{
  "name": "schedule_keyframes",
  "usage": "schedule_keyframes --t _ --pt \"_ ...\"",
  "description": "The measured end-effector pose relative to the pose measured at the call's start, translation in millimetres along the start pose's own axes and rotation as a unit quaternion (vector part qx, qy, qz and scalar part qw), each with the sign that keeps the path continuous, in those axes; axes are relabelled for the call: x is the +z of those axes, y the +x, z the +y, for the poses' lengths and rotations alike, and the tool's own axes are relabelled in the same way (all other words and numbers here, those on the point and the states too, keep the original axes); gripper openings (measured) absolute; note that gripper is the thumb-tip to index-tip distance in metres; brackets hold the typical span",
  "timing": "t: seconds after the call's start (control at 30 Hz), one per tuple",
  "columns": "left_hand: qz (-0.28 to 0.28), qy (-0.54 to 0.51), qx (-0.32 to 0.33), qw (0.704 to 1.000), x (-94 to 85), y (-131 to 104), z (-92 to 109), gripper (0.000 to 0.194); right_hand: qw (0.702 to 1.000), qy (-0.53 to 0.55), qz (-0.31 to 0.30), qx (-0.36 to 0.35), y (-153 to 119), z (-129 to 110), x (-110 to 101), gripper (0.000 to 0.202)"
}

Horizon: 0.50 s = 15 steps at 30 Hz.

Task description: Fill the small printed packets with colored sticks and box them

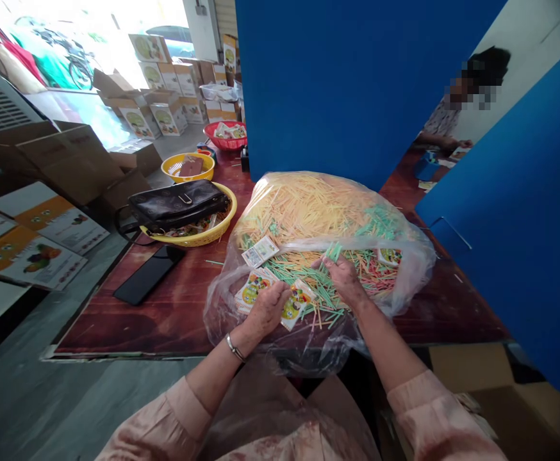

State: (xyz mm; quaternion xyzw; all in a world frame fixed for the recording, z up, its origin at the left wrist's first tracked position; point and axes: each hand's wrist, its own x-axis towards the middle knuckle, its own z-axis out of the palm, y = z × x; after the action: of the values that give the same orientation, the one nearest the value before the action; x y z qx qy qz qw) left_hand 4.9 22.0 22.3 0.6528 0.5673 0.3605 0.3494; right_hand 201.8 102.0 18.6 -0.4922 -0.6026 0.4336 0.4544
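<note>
A big clear plastic bag (pixel 407 256) lies open on the brown table (pixel 174 307), heaped with thin yellow, green and pink sticks (pixel 309 218). My left hand (pixel 266 307) grips small printed paper packets (pixel 295 302) at the bag's near edge. My right hand (pixel 342 276) rests on the pile and pinches a few green sticks (pixel 332 253). More packets (pixel 259 251) lie loose on the sticks to the left, and one (pixel 389 256) lies to the right.
A yellow basket (pixel 198 235) holding a black purse (pixel 177 202) sits at left, with a black phone (pixel 148 274) in front of it. Farther back are a smaller yellow basket (pixel 188 168) and a red one (pixel 225 137). Blue partitions (pixel 525 243) stand behind and right; another person (pixel 457 102) works beyond. Cardboard boxes (pixel 68 160) stack at left.
</note>
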Motion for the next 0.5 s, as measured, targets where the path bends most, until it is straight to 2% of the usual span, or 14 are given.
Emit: schedule_keyframes --t 0.13,0.23,0.5 --pt "0.001 -0.056 -0.017 0.998 1.8 0.6 0.0 0.024 0.994 -0.111 -0.021 -0.014 6.3 -5.0 2.8 0.025" --pt "-0.005 -0.094 -0.03 0.995 2.0 -0.2 -1.7 0.024 0.974 -0.226 0.0 -0.003 7.1 -10.2 3.2 0.026" --pt "0.012 -0.028 -0.01 0.999 5.8 0.6 2.1 0.018 0.925 -0.379 -0.006 -0.004 3.4 -14.0 -5.3 0.023"
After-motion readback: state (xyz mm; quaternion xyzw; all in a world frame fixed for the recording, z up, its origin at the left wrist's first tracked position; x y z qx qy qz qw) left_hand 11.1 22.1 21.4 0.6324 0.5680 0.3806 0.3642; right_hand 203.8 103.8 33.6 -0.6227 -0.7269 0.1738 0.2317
